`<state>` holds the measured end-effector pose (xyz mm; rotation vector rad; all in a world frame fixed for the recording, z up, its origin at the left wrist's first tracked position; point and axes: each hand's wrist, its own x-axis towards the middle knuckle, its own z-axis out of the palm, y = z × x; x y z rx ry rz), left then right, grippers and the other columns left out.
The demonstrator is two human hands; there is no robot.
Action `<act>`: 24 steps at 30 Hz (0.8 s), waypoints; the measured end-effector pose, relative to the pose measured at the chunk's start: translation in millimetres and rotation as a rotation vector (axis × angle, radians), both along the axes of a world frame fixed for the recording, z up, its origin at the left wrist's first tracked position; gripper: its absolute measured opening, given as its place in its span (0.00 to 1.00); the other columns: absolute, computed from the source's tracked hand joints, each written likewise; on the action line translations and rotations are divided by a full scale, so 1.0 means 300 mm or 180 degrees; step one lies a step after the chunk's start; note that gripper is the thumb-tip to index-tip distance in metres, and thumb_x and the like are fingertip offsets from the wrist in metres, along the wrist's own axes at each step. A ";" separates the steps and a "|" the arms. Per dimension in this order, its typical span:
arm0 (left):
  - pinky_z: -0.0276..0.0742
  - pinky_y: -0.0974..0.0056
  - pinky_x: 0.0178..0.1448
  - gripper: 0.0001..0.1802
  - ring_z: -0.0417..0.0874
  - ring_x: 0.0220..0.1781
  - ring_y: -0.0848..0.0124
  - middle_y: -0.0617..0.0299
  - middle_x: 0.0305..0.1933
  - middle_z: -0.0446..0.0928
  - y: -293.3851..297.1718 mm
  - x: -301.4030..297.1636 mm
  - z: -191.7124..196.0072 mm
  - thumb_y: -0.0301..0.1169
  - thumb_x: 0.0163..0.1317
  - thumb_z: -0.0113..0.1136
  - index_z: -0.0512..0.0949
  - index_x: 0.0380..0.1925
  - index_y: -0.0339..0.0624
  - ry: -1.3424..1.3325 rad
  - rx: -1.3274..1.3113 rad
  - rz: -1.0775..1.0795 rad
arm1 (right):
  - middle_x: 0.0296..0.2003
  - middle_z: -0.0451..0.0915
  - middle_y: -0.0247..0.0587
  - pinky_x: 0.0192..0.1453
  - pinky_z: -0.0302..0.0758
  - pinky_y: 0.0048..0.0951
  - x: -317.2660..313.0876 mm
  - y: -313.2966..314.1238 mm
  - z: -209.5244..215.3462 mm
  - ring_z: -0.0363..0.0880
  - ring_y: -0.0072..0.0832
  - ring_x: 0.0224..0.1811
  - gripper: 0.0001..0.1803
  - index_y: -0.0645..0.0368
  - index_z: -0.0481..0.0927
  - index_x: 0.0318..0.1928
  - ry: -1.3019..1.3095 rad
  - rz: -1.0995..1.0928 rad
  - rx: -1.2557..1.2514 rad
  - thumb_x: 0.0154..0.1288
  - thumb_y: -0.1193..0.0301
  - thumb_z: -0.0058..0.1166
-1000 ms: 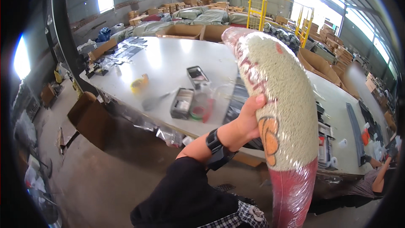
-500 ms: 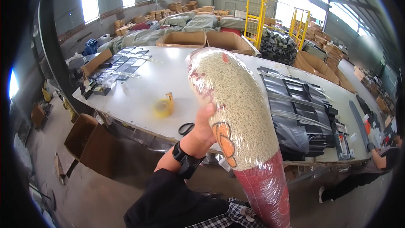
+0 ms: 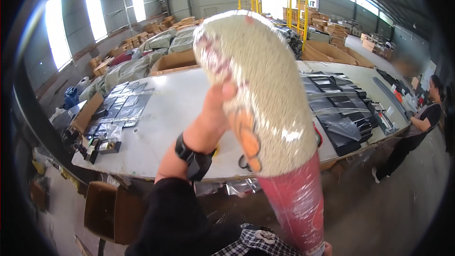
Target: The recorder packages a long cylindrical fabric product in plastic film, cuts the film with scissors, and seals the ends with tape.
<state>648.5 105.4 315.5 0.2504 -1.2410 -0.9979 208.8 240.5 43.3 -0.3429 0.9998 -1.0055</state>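
A rolled coil mat (image 3: 265, 95), beige above and red below with an orange printed patch, stands tilted before me in clear plastic wrap. My left hand (image 3: 215, 106) is closed on its left side, thumb on the wrap; most of its fingers are hidden behind the roll. At the bottom edge, a sliver of my right hand (image 3: 328, 249) wraps the roll's lower end. Beyond my left wrist, the handles of black scissors (image 3: 243, 162) lie at the table edge. A yellow bit of a tape roll (image 3: 217, 151) shows beside my wristband.
The white table (image 3: 170, 99) carries flat black parts in plastic at left (image 3: 121, 102) and right (image 3: 339, 109). An open cardboard box (image 3: 102, 213) stands on the floor at lower left. A person (image 3: 422, 118) stands at the table's right end. Larger cartons (image 3: 175, 61) stand behind.
The rolled mat and my left hand have risen higher in view. My right hand now shows at the mat's lower end. The view has swung right, and my left arm now covers most of the tape.
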 end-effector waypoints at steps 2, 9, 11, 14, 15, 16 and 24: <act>0.73 0.57 0.58 0.41 0.75 0.55 0.60 0.50 0.57 0.70 -0.081 0.146 0.083 0.43 0.50 0.61 0.60 0.62 0.35 -0.0281 -0.0297 -0.0254 | 0.46 0.76 0.49 0.49 0.73 0.38 0.207 0.030 0.052 0.77 0.37 0.45 0.31 0.56 0.69 0.53 0.1879 0.0441 -0.1086 0.57 0.49 0.58; 0.74 0.59 0.54 0.31 0.78 0.50 0.63 0.52 0.52 0.74 -0.378 0.934 0.206 0.42 0.56 0.54 0.66 0.56 0.34 -0.0277 0.0291 -0.0130 | 0.31 0.80 0.45 0.39 0.77 0.38 1.043 -0.031 0.080 0.82 0.43 0.36 0.41 0.58 0.70 0.44 0.3844 0.1064 -0.2701 0.29 0.51 0.74; 0.74 0.59 0.54 0.27 0.78 0.50 0.65 0.54 0.52 0.75 -0.438 1.177 0.053 0.44 0.62 0.46 0.66 0.57 0.39 -0.0115 0.1121 0.0352 | 0.35 0.79 0.44 0.41 0.77 0.38 1.251 -0.054 0.160 0.81 0.42 0.37 0.40 0.57 0.70 0.45 0.3844 0.1555 -0.2752 0.30 0.52 0.74; 0.67 0.49 0.58 0.35 0.62 0.67 0.60 0.55 0.67 0.61 -0.296 1.398 -0.502 0.57 0.67 0.33 0.52 0.69 0.53 -0.1898 0.2249 0.2021 | 0.37 0.77 0.48 0.44 0.75 0.39 1.492 -0.075 0.244 0.79 0.44 0.42 0.40 0.59 0.68 0.43 0.3719 0.2256 -0.2842 0.32 0.52 0.74; 0.62 0.55 0.58 0.42 0.62 0.65 0.63 0.60 0.68 0.59 -0.145 1.364 -0.630 0.66 0.59 0.38 0.51 0.69 0.57 -0.2189 0.2624 0.1392 | 0.37 0.77 0.51 0.45 0.75 0.38 1.548 -0.075 0.236 0.79 0.44 0.42 0.41 0.61 0.68 0.42 0.3729 0.2323 -0.2894 0.30 0.53 0.75; 0.64 0.53 0.59 0.43 0.61 0.65 0.62 0.59 0.68 0.58 0.002 1.333 -0.798 0.61 0.60 0.46 0.50 0.69 0.53 -0.2101 0.3327 0.1056 | 0.37 0.77 0.51 0.45 0.75 0.38 1.583 -0.070 0.214 0.79 0.44 0.42 0.41 0.61 0.68 0.42 0.3706 0.2366 -0.2911 0.30 0.53 0.75; 0.75 0.62 0.50 0.22 0.81 0.42 0.65 0.52 0.39 0.81 0.719 1.053 -1.131 0.38 0.62 0.55 0.72 0.54 0.41 -0.3463 0.2964 0.0836 | 0.35 0.76 0.44 0.38 0.76 0.33 1.522 -0.049 -0.022 0.78 0.35 0.34 0.28 0.61 0.65 0.41 0.2366 0.2868 -0.1882 0.56 0.50 0.59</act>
